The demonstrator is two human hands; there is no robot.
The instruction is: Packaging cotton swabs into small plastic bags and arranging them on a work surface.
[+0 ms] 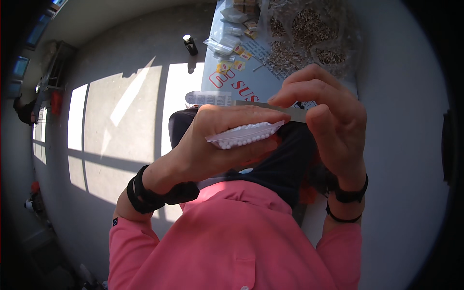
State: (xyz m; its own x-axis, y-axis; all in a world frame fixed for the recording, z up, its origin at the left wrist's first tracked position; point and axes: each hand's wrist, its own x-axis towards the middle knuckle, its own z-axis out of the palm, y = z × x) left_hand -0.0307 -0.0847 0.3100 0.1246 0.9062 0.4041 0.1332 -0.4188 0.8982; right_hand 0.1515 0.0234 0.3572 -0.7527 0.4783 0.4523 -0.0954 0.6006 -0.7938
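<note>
Currently, a clear pouch (265, 129) packed with white-tipped swabs (239, 143) is pinched in the left hand (210, 123) at the centre of the frame. Just right of it, the right hand (340, 113) is held with thumb and fingers apart — nothing is seen gripped. Filling appears done for this pouch; whether its edge is sealed cannot be told. Many sticks (311, 24) seem left unpacked — heaped on the table (273, 79) at upper right.
</note>
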